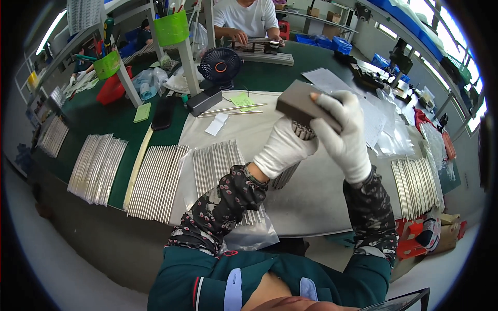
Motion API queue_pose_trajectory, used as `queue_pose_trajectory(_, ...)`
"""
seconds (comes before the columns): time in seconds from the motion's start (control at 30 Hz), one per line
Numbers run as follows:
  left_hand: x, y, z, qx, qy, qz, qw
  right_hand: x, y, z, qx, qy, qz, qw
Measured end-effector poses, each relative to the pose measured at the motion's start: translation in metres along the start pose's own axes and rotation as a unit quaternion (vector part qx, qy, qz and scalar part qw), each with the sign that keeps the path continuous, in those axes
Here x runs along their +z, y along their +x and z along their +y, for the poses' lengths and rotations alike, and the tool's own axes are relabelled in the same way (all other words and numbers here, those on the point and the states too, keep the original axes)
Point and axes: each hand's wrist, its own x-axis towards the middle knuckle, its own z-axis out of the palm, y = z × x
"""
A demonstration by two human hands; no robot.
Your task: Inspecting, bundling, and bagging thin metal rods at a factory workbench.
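My left hand, in a white glove, is wrapped round a bundle of thin metal rods. The rod ends stick up above the fist, and the rest of the bundle slants down below it toward the table. In my right hand, also gloved, is a dark brown rectangular block, gripped at its right end. The block is tilted just above the rod ends; whether it touches them I cannot tell. Left of my hands, a row of metal rods lies on clear plastic, partly hidden by my left forearm.
More rod rows and a wrapped bundle lie to the left. Another row is at the right edge. Beyond are a small black fan, a phone and paper sheets. A person works across the table.
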Motion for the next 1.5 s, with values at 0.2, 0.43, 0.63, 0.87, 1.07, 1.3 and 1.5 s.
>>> queue_pose_trajectory(0.2,0.017,-0.013,-0.002,0.045,-0.296,0.143,0.943,0.000,-0.006,-0.004,-0.064,-0.032,0.052,0.996)
queue_pose_trajectory(0.43,0.018,-0.006,-0.001,0.005,-0.225,0.190,0.956,0.020,-0.113,0.097,0.237,-0.293,-0.101,0.921)
queue_pose_trajectory(0.63,0.029,-0.035,-0.030,-0.076,-0.136,0.113,0.981,0.007,-0.079,0.037,0.229,-0.047,-0.064,0.970)
queue_pose_trajectory(0.87,0.056,-0.066,-0.078,-0.108,-0.093,0.053,0.988,0.057,-0.039,0.003,0.244,0.473,0.055,0.845)
queue_pose_trajectory(1.07,0.046,-0.104,-0.010,-0.269,-0.216,-0.158,0.925,0.037,-0.089,0.034,0.398,0.685,0.205,0.574)
queue_pose_trajectory(1.3,0.050,-0.221,0.028,-0.427,-0.604,0.133,0.659,0.043,-0.116,-0.042,0.317,0.733,0.193,0.570)
queue_pose_trajectory(1.5,0.049,-0.305,0.027,-0.492,-0.533,0.447,0.524,0.100,-0.132,-0.133,0.138,0.814,-0.033,0.563)
